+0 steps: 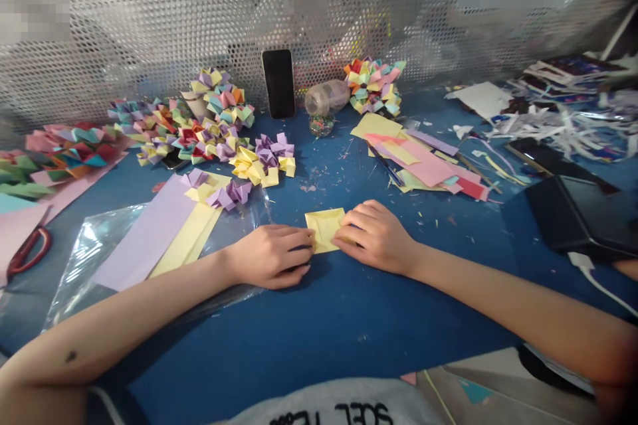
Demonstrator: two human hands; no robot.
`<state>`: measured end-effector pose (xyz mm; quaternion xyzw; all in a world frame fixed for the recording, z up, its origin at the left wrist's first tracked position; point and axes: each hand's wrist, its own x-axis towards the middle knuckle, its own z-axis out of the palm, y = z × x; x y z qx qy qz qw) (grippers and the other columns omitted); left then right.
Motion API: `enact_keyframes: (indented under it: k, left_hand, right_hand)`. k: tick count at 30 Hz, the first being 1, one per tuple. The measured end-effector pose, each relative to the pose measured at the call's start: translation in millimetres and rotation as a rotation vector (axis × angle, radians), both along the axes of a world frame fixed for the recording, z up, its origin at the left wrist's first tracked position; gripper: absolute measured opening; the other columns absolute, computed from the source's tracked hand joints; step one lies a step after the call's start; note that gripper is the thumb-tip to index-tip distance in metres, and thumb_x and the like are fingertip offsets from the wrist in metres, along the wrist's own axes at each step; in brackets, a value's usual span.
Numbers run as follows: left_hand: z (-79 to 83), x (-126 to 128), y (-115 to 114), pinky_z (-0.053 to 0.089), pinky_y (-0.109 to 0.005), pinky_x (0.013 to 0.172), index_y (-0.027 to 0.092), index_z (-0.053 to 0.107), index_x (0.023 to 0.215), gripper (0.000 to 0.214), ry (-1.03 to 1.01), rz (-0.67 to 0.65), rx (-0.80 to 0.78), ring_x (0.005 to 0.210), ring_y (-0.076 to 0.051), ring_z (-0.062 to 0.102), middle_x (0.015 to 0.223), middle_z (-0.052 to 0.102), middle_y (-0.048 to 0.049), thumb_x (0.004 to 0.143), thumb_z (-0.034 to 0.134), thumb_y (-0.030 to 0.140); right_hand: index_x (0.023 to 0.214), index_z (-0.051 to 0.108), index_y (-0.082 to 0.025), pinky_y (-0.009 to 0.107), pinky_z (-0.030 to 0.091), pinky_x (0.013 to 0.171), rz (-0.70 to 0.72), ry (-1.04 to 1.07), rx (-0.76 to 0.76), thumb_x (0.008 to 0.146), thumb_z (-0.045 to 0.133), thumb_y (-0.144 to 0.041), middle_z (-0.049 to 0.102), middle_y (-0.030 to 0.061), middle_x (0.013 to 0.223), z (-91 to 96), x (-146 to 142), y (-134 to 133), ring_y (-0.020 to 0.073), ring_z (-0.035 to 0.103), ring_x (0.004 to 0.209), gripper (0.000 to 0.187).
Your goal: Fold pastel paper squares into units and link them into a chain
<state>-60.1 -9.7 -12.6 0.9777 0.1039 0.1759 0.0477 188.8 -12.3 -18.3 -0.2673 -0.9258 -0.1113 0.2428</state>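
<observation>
A small square of folded yellow paper lies on the blue tabletop in front of me, with creases and a raised upper edge. My left hand has its curled fingertips on the paper's left edge. At the right edge, my right hand grips it with bent fingers, the thumb largely hidden. Left of my hands, lilac paper sheets and yellow sheets rest on a clear plastic bag. Purple and yellow folded pieces sit at their top end.
Behind are clusters of folded paper units, an upright phone, a tipped jar and a paper ball. Coloured paper strips lie right of centre. Red-handled scissors are far left; a black device with a white cable is right.
</observation>
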Motion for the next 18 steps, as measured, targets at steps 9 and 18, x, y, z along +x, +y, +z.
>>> enact_keyframes:
  k: [9, 18]
  left_hand:
    - [-1.7, -0.9, -1.7, 0.053, -0.033, 0.084, 0.012, 0.058, 0.109, 0.029, -0.016, 0.011, 0.043, 0.099, -0.021, 0.062, 0.102, 0.064, -0.0121, 0.087, 0.044, 0.025]
    - [0.3, -1.4, -5.0, 0.053, -0.036, 0.083, 0.015, 0.062, 0.106, 0.030, -0.032, 0.100, 0.164, 0.100, -0.021, 0.061, 0.102, 0.064, -0.0101, 0.086, 0.045, 0.030]
  right_hand:
    - [0.080, 0.062, -0.016, 0.032, 0.037, 0.072, -0.017, 0.009, -0.014, 0.086, 0.053, -0.030, 0.061, 0.0048, 0.080, 0.0, -0.2, -0.4, 0.0168, 0.051, 0.076, 0.017]
    - [0.114, 0.056, -0.017, 0.038, 0.040, 0.082, 0.004, 0.127, -0.190, 0.080, 0.051, -0.022, 0.065, 0.0087, 0.104, 5.0, 2.0, 1.7, 0.0217, 0.055, 0.095, 0.035]
